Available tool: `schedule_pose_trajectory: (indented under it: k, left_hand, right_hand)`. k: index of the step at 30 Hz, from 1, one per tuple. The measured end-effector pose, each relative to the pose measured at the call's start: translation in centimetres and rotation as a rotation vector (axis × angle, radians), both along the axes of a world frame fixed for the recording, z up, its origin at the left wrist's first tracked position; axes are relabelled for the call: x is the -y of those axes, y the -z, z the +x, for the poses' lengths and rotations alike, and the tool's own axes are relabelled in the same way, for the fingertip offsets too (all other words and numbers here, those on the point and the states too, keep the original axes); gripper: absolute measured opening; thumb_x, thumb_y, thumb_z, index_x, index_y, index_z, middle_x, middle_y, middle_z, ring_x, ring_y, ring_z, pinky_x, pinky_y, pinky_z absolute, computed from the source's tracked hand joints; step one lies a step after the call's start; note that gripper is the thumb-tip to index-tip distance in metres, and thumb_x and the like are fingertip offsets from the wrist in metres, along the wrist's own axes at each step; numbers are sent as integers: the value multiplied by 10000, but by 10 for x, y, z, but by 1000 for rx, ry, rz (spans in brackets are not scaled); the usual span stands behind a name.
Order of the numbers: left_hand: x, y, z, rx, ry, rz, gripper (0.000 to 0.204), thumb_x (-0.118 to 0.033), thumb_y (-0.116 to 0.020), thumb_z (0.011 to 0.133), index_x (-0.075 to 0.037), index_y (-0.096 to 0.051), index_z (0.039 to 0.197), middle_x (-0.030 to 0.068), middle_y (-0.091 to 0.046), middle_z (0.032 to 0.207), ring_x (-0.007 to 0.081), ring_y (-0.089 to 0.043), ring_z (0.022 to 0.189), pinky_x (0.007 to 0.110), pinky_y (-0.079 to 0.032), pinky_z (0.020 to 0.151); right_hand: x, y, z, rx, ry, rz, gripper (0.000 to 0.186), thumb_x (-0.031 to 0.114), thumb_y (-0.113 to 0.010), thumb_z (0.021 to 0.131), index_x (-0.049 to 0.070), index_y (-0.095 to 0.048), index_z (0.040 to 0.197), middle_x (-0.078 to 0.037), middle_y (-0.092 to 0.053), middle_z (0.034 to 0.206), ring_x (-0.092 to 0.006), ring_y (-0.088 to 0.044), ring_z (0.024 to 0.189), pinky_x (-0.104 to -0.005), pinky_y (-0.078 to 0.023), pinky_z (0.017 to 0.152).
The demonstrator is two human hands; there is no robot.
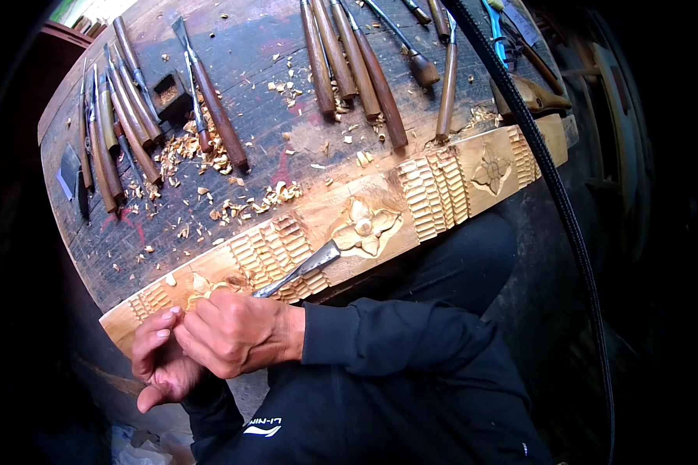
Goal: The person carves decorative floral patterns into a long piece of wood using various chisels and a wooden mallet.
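A long pale wooden board (380, 267) lies along the near edge of the table, carved with flowers and bands of small stepped blocks. My right hand (240, 329) is closed in a fist above the board's left part. From it a chisel (312, 263) sticks out to the upper right, its flat metal blade over the carved blocks beside the middle flower (364, 225). The handle is hidden in the fist. My left hand (163, 360) is close beside the right at the board's near edge, palm partly up, fingers loosely bent and thumb apart, with nothing seen in it.
Several wooden-handled carving tools (116, 116) lie at the table's left, more chisels (349, 62) at the back middle. Wood shavings (198, 147) are scattered between. A small dark block (171, 97) and a wooden mallet-like piece (531, 97) stand farther back. A black cable (554, 170) hangs across the right.
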State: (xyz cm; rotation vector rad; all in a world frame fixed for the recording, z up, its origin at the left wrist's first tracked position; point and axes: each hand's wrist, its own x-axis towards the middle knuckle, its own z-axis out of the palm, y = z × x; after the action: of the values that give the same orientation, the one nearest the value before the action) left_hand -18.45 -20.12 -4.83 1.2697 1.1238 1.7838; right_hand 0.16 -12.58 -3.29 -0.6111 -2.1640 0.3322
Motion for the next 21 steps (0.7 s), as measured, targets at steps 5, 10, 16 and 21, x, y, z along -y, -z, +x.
schedule_pose_trajectory:
  k: [5,10,16,21]
  left_hand:
    - [-2,-1,7,-163,-34,-36,1018,-854,-275,1069,68,-706,1110,313,-741,1071,399,-743,1002,497,-607,978]
    - [-11,-9,15,-267,-49,-136,989,-795,-218,1113,65,-704,1077,290,-734,1050,366,-742,964,471,-611,954]
    - [-16,-10,16,-356,-43,-169,956,-749,-222,1142,70,-714,1094,280,-735,1046,340,-746,951,430,-612,917]
    - [-20,-18,12,-569,20,-235,948,-774,-326,1121,82,-731,1182,286,-753,1104,340,-755,976,424,-606,918]
  right_hand:
    - [0,3,-2,-16,5,2,201,220,-659,836,19,-642,833,-74,-574,732,-189,-606,657,-338,-455,556]
    - [-3,5,-2,4,11,-14,202,225,-659,839,28,-621,816,-89,-577,738,-206,-615,670,-344,-467,565]
    - [-5,9,-2,-16,13,-20,206,225,-659,856,26,-618,825,-93,-574,739,-211,-619,671,-346,-475,571]
    - [-6,8,4,-3,27,-17,211,234,-660,865,33,-612,821,-83,-559,738,-206,-616,662,-340,-473,571]
